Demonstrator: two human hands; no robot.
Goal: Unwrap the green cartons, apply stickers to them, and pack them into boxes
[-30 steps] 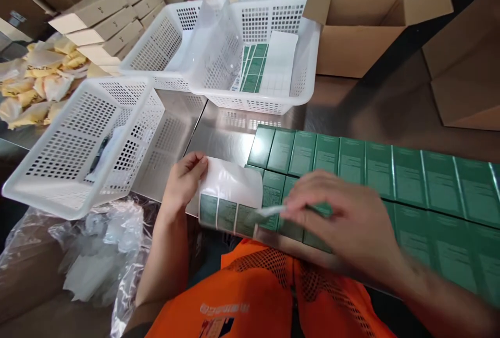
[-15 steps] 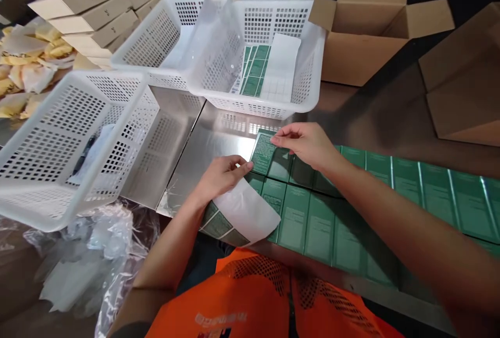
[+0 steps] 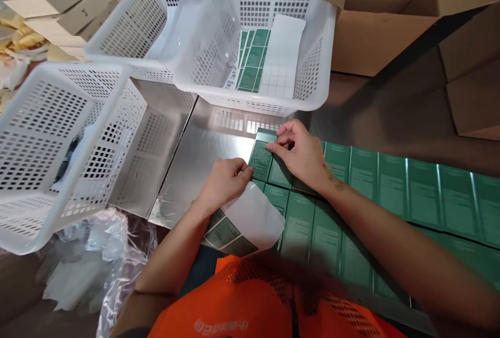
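Two rows of green boxes [image 3: 390,187] lie side by side on the steel table [image 3: 211,145]. My right hand [image 3: 300,153] presses a green sticker [image 3: 261,160] onto the far-left box of the back row, fingertips on the sticker's top edge. My left hand [image 3: 224,182] pinches a curled white sticker sheet [image 3: 246,223] with a few green stickers left on it, and its fingertips touch the same box's left edge.
A white basket [image 3: 312,67] straight ahead holds more sticker sheets and a clear bag. Two more white baskets [image 3: 50,135] stand to the left. Open cardboard boxes [image 3: 390,20] sit at the back right. Crumpled clear plastic [image 3: 89,254] hangs off the table's near-left edge.
My right hand carried a peeled sticker from the sheet to the far-left box and now presses it down. My left hand with the sheet shifted slightly right toward the box.
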